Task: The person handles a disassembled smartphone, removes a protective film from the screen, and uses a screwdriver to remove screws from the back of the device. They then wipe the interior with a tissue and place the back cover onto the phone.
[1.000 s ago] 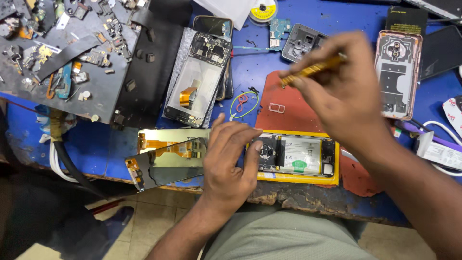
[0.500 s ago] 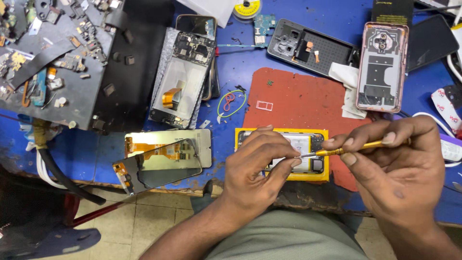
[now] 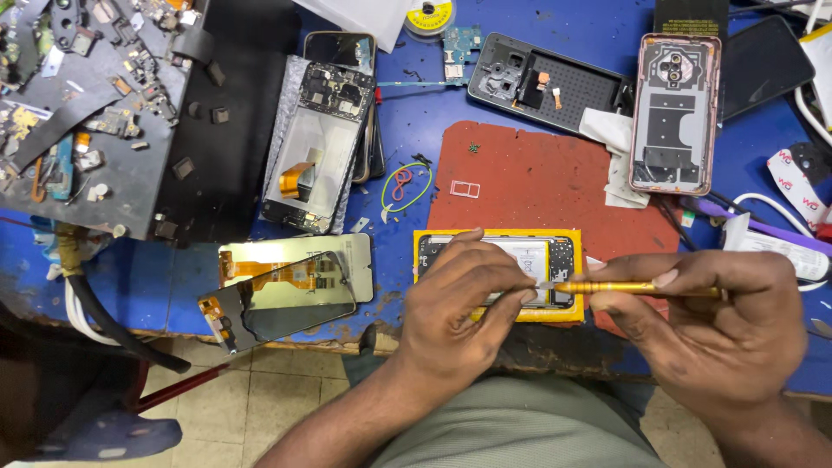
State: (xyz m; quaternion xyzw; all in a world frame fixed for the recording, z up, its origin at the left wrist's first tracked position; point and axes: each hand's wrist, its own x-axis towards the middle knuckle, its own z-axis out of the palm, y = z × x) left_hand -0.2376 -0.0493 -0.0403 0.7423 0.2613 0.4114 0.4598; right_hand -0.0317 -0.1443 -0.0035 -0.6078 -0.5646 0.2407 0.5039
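Both hands are low at the near edge of the counter (image 3: pixel 130 286), working over the opened phone in the yellow frame (image 3: pixel 568 314). My left hand (image 3: pixel 455 303) lies on top of that phone, fingers curled down over its left half, thumb and forefinger pinched toward the screwdriver's tip. My right hand (image 3: pixel 711 321) grips the yellow screwdriver (image 3: pixel 633 287) and holds it flat, tip pointing left onto the phone's exposed inside, just at my left fingertips. The phone sits at the front edge of the counter, partly on the red mat (image 3: pixel 537 186).

Left of my left hand, two display panels (image 3: pixel 286 290) with orange flex cables lie stacked, the darker one tilted over the counter's edge. Just beyond the phone, on the red mat, lies a small white card tray (image 3: pixel 464 188), and off its left side a green and a red rubber band (image 3: pixel 403 186) rest on the blue top. Further back on the left sits another stripped phone body (image 3: pixel 316 147) with a bare circuit board at its top, and beside it a dark tray (image 3: pixel 87 113) littered with small parts. At the far side lie a dark back cover (image 3: pixel 546 82) and, to the right, a pink-rimmed phone shell (image 3: pixel 676 113) face down. A white tube (image 3: pixel 771 251) rests at the right, just past my right hand.
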